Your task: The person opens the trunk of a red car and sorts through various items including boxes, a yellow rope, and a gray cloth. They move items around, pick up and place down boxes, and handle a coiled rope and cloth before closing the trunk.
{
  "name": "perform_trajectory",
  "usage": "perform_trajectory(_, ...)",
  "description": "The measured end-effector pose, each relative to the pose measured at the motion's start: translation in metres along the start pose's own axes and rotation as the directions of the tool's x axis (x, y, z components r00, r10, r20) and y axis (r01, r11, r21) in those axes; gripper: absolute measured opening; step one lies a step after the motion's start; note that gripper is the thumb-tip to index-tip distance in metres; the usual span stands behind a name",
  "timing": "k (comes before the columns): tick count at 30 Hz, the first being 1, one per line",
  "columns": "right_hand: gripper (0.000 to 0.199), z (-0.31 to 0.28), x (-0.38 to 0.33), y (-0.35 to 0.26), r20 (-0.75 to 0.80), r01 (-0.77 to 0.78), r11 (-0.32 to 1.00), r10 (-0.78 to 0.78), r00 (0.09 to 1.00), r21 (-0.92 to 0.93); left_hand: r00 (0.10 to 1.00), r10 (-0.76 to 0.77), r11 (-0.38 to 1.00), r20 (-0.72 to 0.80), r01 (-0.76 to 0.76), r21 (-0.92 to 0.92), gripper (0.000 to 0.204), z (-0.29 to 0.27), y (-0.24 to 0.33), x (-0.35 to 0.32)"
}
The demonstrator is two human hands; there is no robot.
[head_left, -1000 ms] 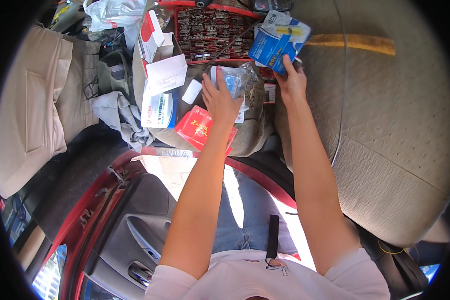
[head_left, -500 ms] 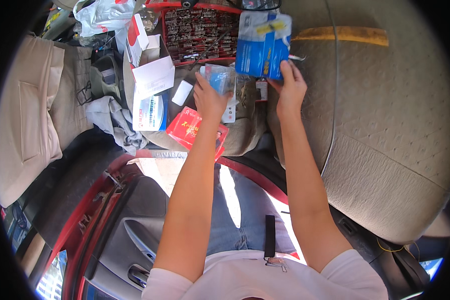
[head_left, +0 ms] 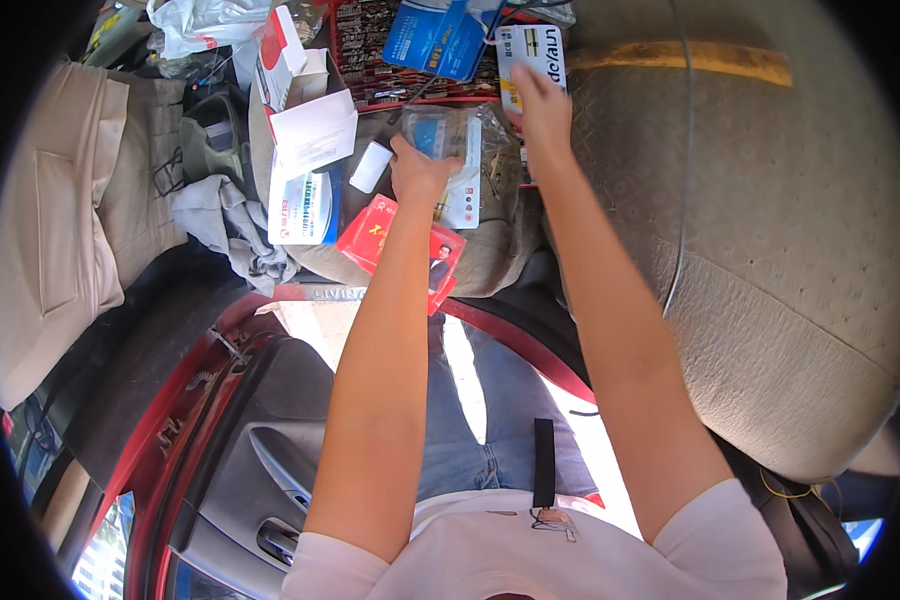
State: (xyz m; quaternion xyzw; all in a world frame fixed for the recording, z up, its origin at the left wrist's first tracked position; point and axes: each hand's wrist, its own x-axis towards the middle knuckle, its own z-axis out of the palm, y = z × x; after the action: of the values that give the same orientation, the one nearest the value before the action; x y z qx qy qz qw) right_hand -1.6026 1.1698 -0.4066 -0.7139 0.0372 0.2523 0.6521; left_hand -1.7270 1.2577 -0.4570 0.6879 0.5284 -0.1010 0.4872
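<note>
My left hand [head_left: 422,177] is closed around a clear plastic packet [head_left: 438,130] with a blue and white card inside, low over the car seat. My right hand [head_left: 544,112] grips a flat yellow, white and black package [head_left: 532,50] at the seat's far right side. A blue package [head_left: 440,40] lies across the red tray [head_left: 355,100], which holds many small dark packets in rows. Beneath my left wrist are red printed packs [head_left: 380,235]. A small white box [head_left: 370,167] sits just left of that hand.
To the left stand an opened white and red carton [head_left: 310,130], a white and blue box [head_left: 303,210] and a crumpled grey cloth [head_left: 230,230]. A white plastic bag [head_left: 205,25] lies at the far left. A grey cable [head_left: 686,180] crosses the beige seat [head_left: 770,200].
The blue package has left my right hand and now rests on the red tray, further left. My right hand has moved up and left and now holds the yellow and white package.
</note>
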Motion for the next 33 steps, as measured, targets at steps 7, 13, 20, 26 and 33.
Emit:
perform_trajectory(7, 0.057, -0.009, -0.068, 0.121, 0.27, -0.657, 0.745, 0.612, 0.743, 0.117, 0.997, -0.069, 0.997, 0.046, 0.068, 0.029, 0.094, 0.0, -0.011, 0.012)
perform_trajectory(13, 0.05, -0.033, -0.095, 0.095, -0.016, -0.329, 0.944, 0.329, 0.944, -0.013, 0.994, 0.082, 0.937, 0.065, -0.055, -0.346, 0.086, 0.028, -0.019, -0.011)
perform_trajectory(20, 0.067, -0.021, -0.104, 0.108, 0.185, 0.062, 0.993, -0.042, 0.982, -0.102, 0.958, 0.259, 0.74, -0.125, -0.28, -0.612, 0.064, 0.017, -0.046, -0.042)
perform_trajectory(26, 0.067, 0.0, -0.107, 0.114, 0.108, 0.341, 0.882, -0.323, 0.94, -0.326, 0.825, 0.361, 0.775, -0.436, -0.525, -0.352, 0.06, -0.011, -0.036, -0.07)
perform_trajectory(33, 0.062, -0.028, -0.07, 0.117, 0.274, 0.041, 0.993, -0.009, 0.962, -0.11, 0.943, 0.209, 0.485, -0.26, -0.331, -0.81, 0.062, -0.086, -0.057, -0.147)
